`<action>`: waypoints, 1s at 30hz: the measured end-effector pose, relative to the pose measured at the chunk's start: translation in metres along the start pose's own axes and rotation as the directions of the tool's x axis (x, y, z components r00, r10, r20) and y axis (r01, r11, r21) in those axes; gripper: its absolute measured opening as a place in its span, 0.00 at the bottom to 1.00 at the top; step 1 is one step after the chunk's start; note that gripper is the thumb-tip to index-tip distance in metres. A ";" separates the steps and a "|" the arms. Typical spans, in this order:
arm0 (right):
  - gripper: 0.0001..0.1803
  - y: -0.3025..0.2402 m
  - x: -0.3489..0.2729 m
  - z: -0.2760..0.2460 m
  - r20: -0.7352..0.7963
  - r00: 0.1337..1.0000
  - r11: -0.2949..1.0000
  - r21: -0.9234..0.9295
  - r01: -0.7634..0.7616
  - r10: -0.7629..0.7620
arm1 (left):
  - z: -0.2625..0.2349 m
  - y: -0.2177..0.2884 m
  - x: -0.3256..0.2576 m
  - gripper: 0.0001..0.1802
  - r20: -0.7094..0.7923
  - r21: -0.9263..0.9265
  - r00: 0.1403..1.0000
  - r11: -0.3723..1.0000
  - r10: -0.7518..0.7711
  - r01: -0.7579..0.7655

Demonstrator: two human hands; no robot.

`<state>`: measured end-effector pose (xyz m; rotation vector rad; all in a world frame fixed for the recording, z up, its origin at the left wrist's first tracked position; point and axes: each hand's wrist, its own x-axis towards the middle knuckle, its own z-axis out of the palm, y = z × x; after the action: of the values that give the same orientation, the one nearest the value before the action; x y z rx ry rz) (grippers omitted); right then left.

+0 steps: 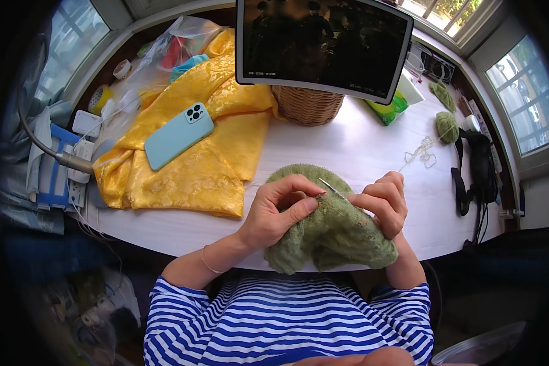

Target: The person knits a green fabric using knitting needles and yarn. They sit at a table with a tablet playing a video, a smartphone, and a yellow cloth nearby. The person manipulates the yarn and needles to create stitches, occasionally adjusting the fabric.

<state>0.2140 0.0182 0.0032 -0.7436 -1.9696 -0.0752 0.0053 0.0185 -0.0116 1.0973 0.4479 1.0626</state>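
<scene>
A piece of green knitting (338,235) hangs between my two hands at the table's near edge, its lower folds drooping toward my lap. My left hand (282,210) pinches the upper edge of the knitting between thumb and fingers. My right hand (384,204) is closed around the other side, fingers curled. A thin metal knitting needle (334,187) slants from beside the left fingertips toward the right hand. From the right hand a strand of pale green yarn (422,152) runs to a loose tangle on the table. The right palm is hidden by its fingers.
On the left, a light-blue phone (179,135) lies on yellow patterned cloth (183,192). A tablet (323,46) leans at a wicker basket (309,107). Rightward are a green yarn ball (447,127), a green packet (389,110) and a black strap (482,161). A lamp's gooseneck (43,143) stands far left.
</scene>
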 end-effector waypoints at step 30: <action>0.17 0.001 -0.004 0.001 -0.010 1.000 1.000 -0.010 0.007 -0.007 | -0.001 0.001 -0.002 0.08 -0.005 0.008 0.999 0.999 -0.047 0.047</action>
<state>0.2154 0.0176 -0.0010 -0.7413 -1.9633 -0.0930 0.0028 0.0174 -0.0116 1.0868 0.4805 1.0236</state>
